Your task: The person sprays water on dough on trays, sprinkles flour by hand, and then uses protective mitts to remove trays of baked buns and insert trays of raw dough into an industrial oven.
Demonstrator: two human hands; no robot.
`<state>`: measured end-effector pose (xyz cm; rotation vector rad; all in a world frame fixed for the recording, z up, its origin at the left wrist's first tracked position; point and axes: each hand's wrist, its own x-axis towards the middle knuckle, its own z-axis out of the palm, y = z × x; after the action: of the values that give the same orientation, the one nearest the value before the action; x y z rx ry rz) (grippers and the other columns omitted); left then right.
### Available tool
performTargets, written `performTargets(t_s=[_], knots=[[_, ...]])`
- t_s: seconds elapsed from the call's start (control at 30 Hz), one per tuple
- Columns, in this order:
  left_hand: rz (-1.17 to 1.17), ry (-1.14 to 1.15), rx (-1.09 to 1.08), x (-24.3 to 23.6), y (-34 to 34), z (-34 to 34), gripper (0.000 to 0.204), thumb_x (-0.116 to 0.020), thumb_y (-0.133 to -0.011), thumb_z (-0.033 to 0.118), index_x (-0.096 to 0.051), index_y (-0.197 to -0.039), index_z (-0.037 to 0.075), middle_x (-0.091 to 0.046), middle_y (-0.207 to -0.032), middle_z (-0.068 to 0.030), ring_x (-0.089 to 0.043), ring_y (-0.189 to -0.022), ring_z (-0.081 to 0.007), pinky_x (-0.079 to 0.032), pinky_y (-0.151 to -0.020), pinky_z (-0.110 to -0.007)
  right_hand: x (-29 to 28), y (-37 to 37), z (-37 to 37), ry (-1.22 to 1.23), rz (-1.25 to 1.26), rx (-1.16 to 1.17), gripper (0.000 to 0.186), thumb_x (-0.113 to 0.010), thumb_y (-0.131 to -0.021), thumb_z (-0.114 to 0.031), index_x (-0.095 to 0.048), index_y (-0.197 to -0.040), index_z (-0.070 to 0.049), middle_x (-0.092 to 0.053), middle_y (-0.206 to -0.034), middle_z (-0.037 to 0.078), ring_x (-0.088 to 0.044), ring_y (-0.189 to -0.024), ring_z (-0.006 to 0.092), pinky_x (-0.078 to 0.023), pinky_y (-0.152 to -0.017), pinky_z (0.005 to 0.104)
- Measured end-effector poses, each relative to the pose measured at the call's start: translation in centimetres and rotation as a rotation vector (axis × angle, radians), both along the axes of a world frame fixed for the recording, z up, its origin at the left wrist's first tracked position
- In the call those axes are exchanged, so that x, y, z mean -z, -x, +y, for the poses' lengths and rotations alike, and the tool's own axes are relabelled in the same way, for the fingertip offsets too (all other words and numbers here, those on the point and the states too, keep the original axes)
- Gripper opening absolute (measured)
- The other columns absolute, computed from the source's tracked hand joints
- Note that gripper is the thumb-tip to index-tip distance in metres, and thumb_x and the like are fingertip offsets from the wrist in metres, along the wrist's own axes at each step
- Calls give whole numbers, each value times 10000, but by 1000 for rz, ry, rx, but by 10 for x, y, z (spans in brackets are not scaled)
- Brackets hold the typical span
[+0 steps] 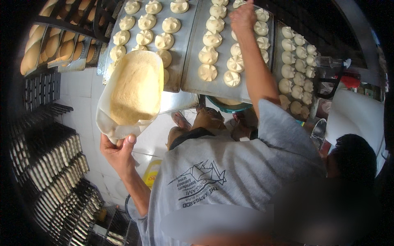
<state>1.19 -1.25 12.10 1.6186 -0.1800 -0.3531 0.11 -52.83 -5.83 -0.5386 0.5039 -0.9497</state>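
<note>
My left hand (119, 155) grips the narrow lower end of a white plastic scoop (103, 108), which looks like a cut-open jug. Fine tan crumbs (137, 88) lie inside it. The scoop is tilted over the near left corner of a metal tray (176, 80) and hides some dough there. My right hand (243, 19) reaches over the far part of the middle tray (192, 71), among rows of pale round dough pieces (207, 73) with pleated tops. Its fingers look drawn together; whatever is between them is not visible.
Smaller dough pieces fill a third tray (287, 71) on the right. Baked bread (51, 45) sits on a rack at upper left. Dark racks (61, 164) with long pale pieces stand at lower left. A green basin (230, 107) shows below the trays, near a yellow container (152, 173).
</note>
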Motion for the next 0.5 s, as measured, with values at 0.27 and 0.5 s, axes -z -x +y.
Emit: performTargets(t_s=[0.27,0.5], knots=[[-31,-27,26,-2,-6,-9,536,-819,-729,91,-562,-1172,-68,-621,-805,-3,-487,-636,-25,-426,-606,-179,-1,27,-51,258,147,341,473,-481,-1019,-389,-396,-592,-206,-337,-519,-45,-341,-424,120,-296,-386,297],[-58,-22,12,2,-6,-6,589,-836,-715,132,-548,-1187,-73,-641,-902,-35,-539,-686,-44,-460,-642,-194,-38,28,-77,-174,-420,-171,465,-442,-1031,-376,-376,-603,-208,-301,-522,-29,-308,-439,143,-292,-407,313]])
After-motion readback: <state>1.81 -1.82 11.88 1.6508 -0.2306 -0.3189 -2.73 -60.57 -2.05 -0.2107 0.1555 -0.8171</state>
